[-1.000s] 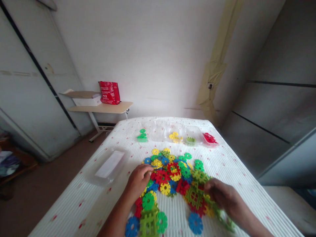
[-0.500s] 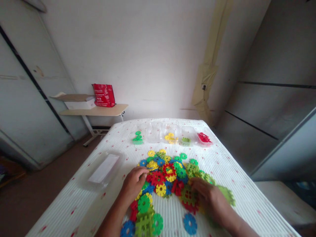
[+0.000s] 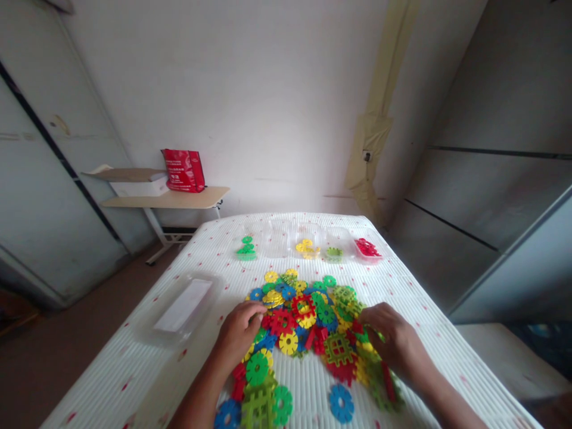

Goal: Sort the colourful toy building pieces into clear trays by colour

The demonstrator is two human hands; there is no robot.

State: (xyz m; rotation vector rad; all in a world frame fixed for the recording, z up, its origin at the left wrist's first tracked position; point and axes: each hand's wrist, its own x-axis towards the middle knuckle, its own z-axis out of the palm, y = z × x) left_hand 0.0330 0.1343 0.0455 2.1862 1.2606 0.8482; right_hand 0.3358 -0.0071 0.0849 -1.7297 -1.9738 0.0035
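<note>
A heap of interlocking plastic building pieces lies before me: notched discs in yellow (image 3: 288, 342), green (image 3: 257, 368) and blue (image 3: 342, 403), with red square lattice pieces (image 3: 282, 322) and light green ones (image 3: 338, 348). My left hand (image 3: 239, 330) rests at the heap's left edge, beside stacked yellow discs (image 3: 272, 299). Its fingers curl in towards the thumb, and whatever sits between them is hidden. On the right edge is my right hand (image 3: 393, 336), bent over red and light green pieces. Its thumb stands apart from the fingers, with no piece visibly gripped.
Clear plastic boxes stand in a row at the far side, holding green discs (image 3: 246, 249), yellow discs (image 3: 305, 246), light green pieces (image 3: 334, 252) and red pieces (image 3: 367, 247). A clear tray with a white paper (image 3: 184, 305) lies left. Behind is a side table (image 3: 196, 199) with a red bag (image 3: 184, 171).
My right hand has shifted right and slightly up, uncovering yellow, red and light green pieces. The large light green piece near its wrist no longer shows there. My left hand keeps its place.
</note>
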